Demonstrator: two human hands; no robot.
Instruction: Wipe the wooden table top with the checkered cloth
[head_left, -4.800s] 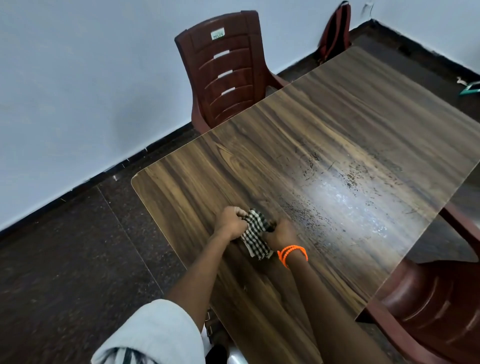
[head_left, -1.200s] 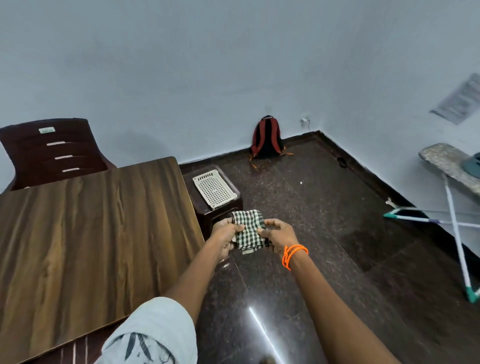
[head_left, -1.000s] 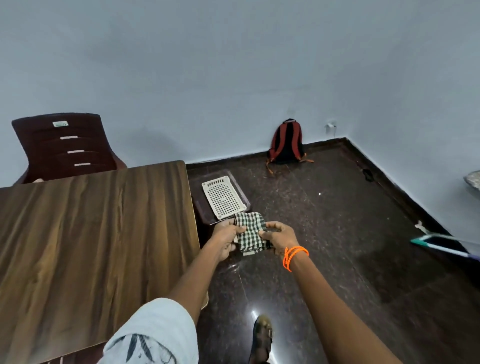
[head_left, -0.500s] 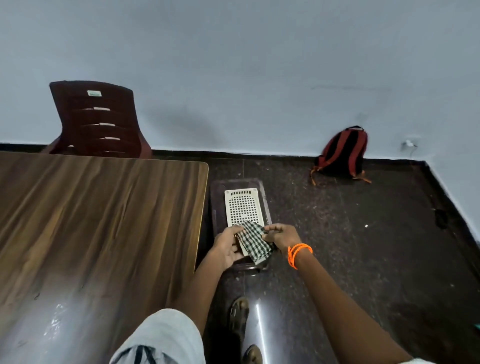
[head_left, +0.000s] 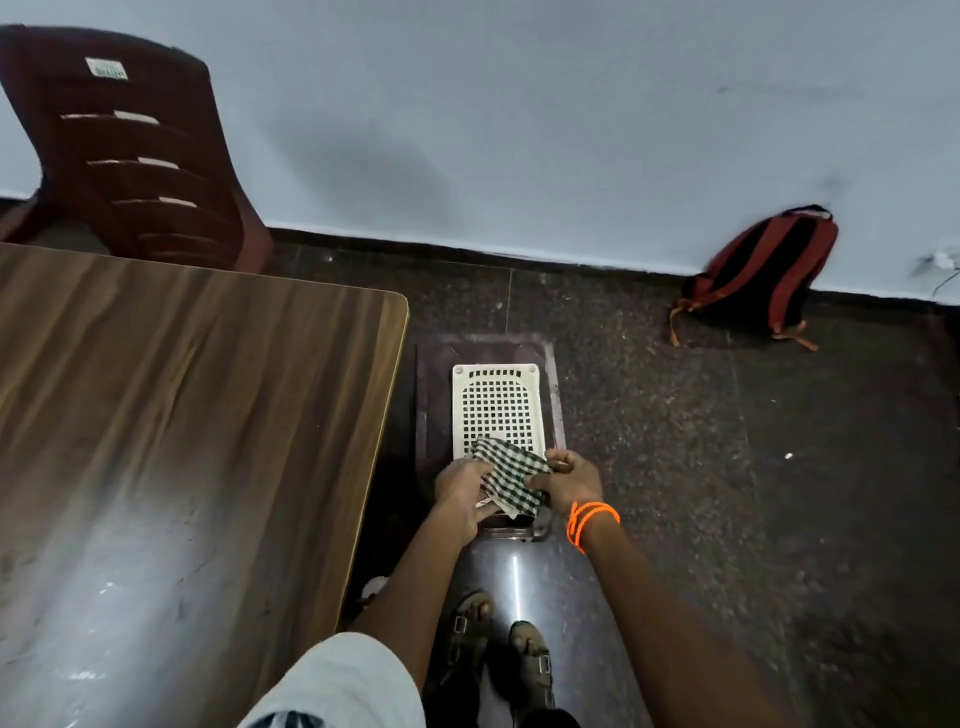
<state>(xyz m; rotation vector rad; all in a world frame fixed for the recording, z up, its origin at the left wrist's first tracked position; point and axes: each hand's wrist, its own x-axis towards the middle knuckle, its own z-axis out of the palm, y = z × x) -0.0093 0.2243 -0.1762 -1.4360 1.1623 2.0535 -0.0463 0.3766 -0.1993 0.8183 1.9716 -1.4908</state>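
Beside the worktop (head_left: 171, 441), at about three o'clock off its edge, both hands hold the cloth (head_left: 508, 479) low over a white tray (head_left: 497, 402) that lies on a dark stool (head_left: 550, 374). Seconds ago the cloth was bunched on the wood between both hands; since then the person has turned from the worktop, folded the cloth flat and brought it down to the tray. My reading is that wiping is over and the cloth is being put away, though faint specks still show on the glossy near end of the wood. Left hand (head_left: 464, 493) grips the cloth's nine o'clock edge, fingers curled under it; right hand (head_left: 569, 480) pinches its three o'clock edge. Apart from the cloth overlapping its near end, nothing shows in the tray. A chair (head_left: 135, 156) stands at eleven o'clock and a backpack (head_left: 763, 270) at two o'clock by the wall.
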